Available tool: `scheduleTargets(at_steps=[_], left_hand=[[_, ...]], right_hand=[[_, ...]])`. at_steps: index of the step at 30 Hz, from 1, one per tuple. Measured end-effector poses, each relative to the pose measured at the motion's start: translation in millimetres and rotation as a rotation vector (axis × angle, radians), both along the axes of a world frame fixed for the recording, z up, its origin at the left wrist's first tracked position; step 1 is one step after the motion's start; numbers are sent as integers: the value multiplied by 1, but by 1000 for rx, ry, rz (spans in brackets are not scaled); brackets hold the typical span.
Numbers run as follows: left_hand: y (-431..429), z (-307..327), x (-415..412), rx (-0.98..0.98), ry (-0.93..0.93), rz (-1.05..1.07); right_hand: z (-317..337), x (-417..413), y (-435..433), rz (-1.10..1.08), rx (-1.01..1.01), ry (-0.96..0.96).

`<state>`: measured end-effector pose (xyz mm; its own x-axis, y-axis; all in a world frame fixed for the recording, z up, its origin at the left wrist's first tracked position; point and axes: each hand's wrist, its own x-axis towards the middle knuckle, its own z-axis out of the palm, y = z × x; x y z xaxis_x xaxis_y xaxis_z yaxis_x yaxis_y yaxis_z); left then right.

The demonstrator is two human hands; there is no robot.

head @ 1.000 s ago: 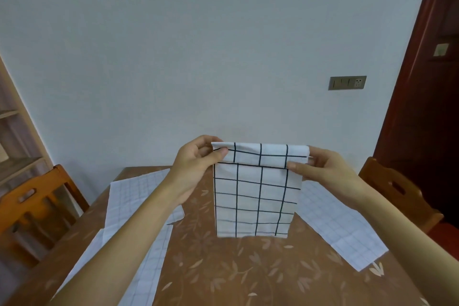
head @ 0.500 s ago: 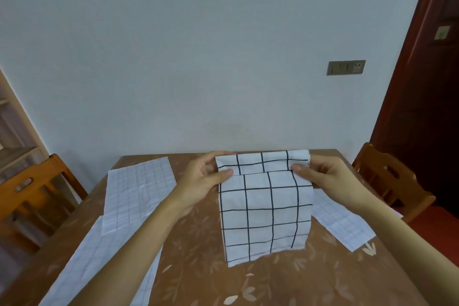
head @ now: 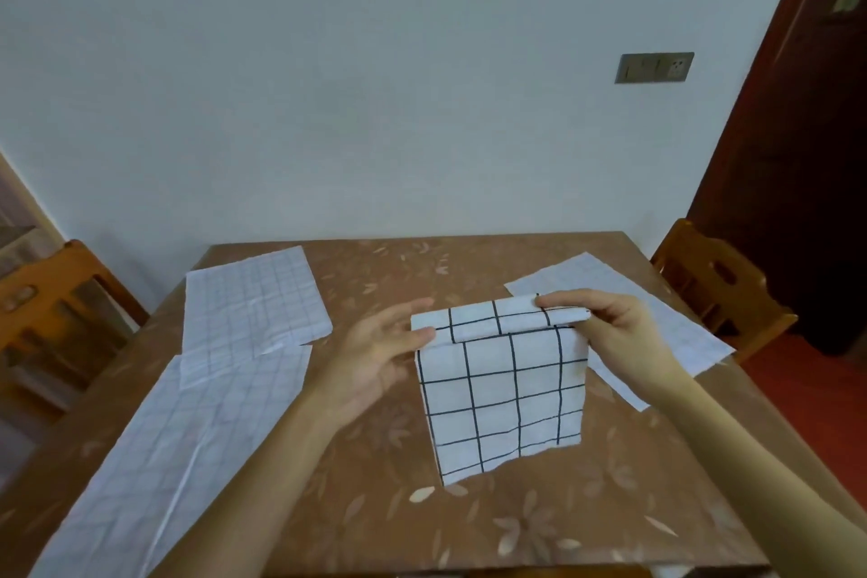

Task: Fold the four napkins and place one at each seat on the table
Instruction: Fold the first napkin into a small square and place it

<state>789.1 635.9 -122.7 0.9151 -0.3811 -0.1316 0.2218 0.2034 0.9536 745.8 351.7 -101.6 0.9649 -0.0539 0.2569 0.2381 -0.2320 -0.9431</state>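
At the near edge of my view, working outward:

1. Table (head: 516, 530): brown top with a pale leaf-and-flower print. It fills the lower half of the head view.
2. Fine-grid napkin, near left (head: 187, 436): lying flat and unfolded on the table, with one long crease. Its far end is tucked under the next napkin.
3. Bold-grid napkin (head: 502, 394): white with a thick black grid, held up over the middle of the table between my two hands. Its top is turned over toward me in a narrow strip and the rest hangs below. I cannot tell whether the bottom edge touches the table.
4. Left hand (head: 375, 357): at the left end of the folded strip, thumb on the front and fingers nearly straight behind it, in a light pinch.
5. Right hand (head: 624, 338): pinches the right end of the strip, thumb on top and fingers curled behind.
6. Fine-grid napkin, far left (head: 253, 300): flat and unfolded, overlapping item 2.
7. Fine-grid napkin, right (head: 581, 272): flat on the table, partly hidden behind the right hand.
8. Left chair (head: 51, 296) and right chair (head: 718, 282): wooden, one at each side of the table.
9. Wall (head: 375, 85): plain and pale, with a socket plate (head: 654, 67) on the right.
10. Door (head: 797, 155): dark wood, at the far right.
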Motion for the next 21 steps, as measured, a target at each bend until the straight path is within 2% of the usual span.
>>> scheduleTargets(at_steps=[4,6,8,12,15,18,21], left_hand=[[-3,-13,-7,-10,-2,58],[-4,-19,-9,-2,0,86],[-6,-27,-9,-10,42,120],[-10,-37,-11,-56,96,107],[-10,-44,-13,-55,127,82],[-10,-52,-15,65,109,68],[-9,-55,-19,146,125,3]], right_hand=[[-17,1,-2,82,285,245],[-25,-1,-2,109,359,367],[-36,-4,-1,114,319,419],[-57,-13,6,113,111,370],[-68,-16,11,90,124,386],[-76,-16,13,17,196,373],[-79,-15,11,10,180,350]])
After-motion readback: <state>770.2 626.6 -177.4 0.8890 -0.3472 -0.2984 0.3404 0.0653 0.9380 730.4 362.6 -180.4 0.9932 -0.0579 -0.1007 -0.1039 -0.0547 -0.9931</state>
